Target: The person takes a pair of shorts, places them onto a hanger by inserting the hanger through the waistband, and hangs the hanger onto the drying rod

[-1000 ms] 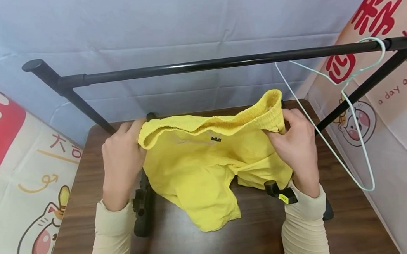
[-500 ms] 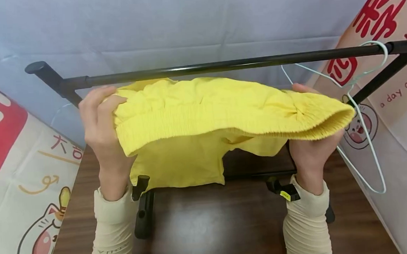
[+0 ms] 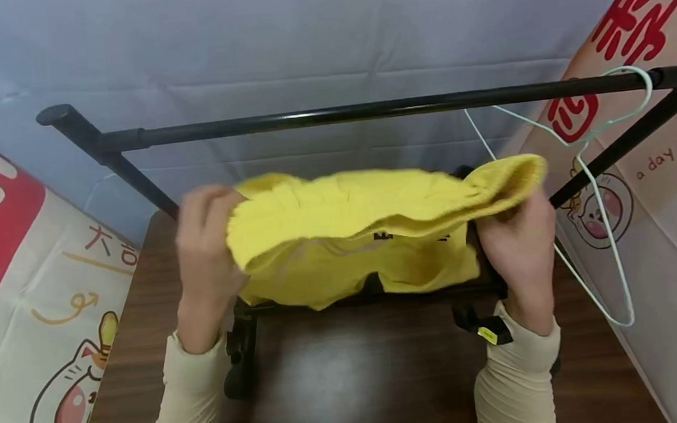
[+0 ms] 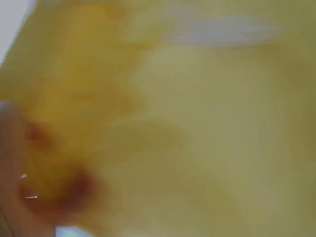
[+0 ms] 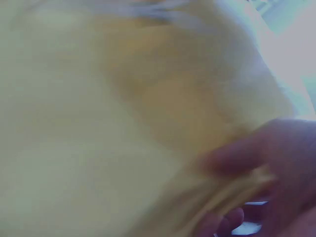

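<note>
Yellow shorts with a gathered elastic waistband are held up in front of the black rail, the waistband uppermost and its opening turned toward me. My left hand grips the left end of the waistband. At the other end, my right hand pinches the band, thumb and fingers on either side of the cloth. Small dark print shows inside the shorts, and the legs hang folded below. Blurred yellow cloth fills the left wrist view. In the right wrist view, the fingers of the right hand hold a bunched fold.
A black rack's top bar crosses beyond the hands. A pale green wire hanger hangs from it at the right, beside the right hand. Below is a brown wooden table. Printed cloth panels enclose the sides.
The shorts swung up toward the bar as my hands spread apart, then came down again with the hands closer together. The legs now hang shorter and farther back.
</note>
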Demonstrator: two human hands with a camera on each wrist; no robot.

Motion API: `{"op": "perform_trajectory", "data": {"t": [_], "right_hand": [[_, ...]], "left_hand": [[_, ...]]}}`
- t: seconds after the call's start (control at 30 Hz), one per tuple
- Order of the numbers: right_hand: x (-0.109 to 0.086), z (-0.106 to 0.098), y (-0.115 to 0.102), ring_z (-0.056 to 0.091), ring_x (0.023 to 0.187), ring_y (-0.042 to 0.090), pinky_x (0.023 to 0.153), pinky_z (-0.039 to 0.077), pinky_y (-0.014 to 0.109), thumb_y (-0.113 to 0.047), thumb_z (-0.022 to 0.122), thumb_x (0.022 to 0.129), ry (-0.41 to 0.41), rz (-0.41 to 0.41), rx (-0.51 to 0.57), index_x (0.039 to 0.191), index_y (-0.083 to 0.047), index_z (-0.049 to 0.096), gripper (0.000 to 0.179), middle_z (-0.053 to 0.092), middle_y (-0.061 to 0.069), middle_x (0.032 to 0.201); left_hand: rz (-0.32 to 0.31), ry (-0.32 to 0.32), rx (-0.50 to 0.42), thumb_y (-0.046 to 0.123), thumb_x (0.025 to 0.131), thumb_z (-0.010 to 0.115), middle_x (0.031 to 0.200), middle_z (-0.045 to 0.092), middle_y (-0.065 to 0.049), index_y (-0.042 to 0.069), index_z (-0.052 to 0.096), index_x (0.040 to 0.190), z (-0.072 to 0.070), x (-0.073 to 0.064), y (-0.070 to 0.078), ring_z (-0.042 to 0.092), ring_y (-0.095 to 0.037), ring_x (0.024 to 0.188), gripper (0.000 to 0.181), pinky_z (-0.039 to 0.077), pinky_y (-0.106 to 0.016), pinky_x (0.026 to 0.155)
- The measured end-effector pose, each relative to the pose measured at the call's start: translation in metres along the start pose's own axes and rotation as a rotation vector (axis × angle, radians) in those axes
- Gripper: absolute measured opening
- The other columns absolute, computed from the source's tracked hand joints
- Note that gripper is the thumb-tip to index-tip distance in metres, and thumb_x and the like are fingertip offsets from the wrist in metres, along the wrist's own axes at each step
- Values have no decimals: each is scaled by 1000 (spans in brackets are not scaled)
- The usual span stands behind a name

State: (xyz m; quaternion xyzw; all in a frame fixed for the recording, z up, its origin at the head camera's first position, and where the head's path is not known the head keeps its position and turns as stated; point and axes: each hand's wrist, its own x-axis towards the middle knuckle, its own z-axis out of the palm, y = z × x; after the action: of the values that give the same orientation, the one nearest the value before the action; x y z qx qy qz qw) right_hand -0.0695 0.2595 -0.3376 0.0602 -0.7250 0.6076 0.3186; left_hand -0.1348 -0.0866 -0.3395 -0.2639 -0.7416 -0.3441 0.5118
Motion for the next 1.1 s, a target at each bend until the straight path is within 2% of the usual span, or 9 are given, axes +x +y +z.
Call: {"op": "perform_trajectory", "data": {"t": [0.07,0.17,0.3,0.4,0.5,0.6,0.77,0.9,1.1], "right_hand": [[3,-10,7,38,59,2,61,32,21,-6,67,95,-64,117,-468,105,-16,71,15,47,-13,72],[2,-19,16,29,47,10,50,30,28,-17,66,101,-341,248,-608,126,-17,67,25,34,-2,63],[1,-20,25,38,48,10,49,38,27,-14,65,103,-547,288,-541,151,-20,53,50,45,1,67],[-3,-17,36,54,66,12,59,47,24,0,67,98,-678,275,-433,157,-22,44,67,63,9,105],[-10,-10,47,58,88,18,72,55,25,-1,76,93,-803,288,-355,163,-25,35,84,48,13,150],[-19,-2,54,61,92,19,80,59,27,-22,88,88,-870,325,-352,163,-27,36,92,43,14,150],[-24,8,57,69,86,21,80,59,27,-41,88,86,-795,383,-398,145,-19,54,72,42,16,139],[-21,11,54,68,99,25,83,57,26,-42,83,91,-640,386,-447,136,-14,55,60,43,16,148],[-15,5,47,73,94,14,70,54,16,-32,79,96,-363,372,-335,134,-9,60,48,61,5,127]], "left_hand": [[-125,-306,-6,32,104,66,94,70,-20,-1,69,95,-5,-26,-10,66,-36,84,35,57,-49,79],[-293,-554,-22,18,100,71,101,75,-15,2,71,111,-4,-55,-19,71,-30,84,19,60,-48,74],[-385,-631,-77,12,100,71,120,73,-12,6,68,125,2,-75,-24,73,-31,101,26,61,-50,87],[-428,-711,-111,16,101,71,120,73,-8,11,69,122,3,-83,-27,72,-28,105,21,60,-46,90],[-505,-870,-104,17,102,70,113,72,-7,16,69,116,4,-90,-29,67,-24,96,15,56,-39,82],[-571,-1029,-72,18,98,74,111,66,-9,18,67,118,3,-96,-29,58,-24,94,21,50,-36,78],[-598,-1180,-71,38,82,91,119,50,-11,21,58,135,-2,-103,-27,50,-27,107,65,50,-40,85],[-591,-1204,-86,63,71,91,126,45,-10,25,47,149,-5,-106,-25,46,-28,115,97,50,-44,89],[-573,-1160,-115,60,93,73,130,50,-7,21,54,148,-13,-107,-22,48,-23,116,69,48,-43,93]]}}
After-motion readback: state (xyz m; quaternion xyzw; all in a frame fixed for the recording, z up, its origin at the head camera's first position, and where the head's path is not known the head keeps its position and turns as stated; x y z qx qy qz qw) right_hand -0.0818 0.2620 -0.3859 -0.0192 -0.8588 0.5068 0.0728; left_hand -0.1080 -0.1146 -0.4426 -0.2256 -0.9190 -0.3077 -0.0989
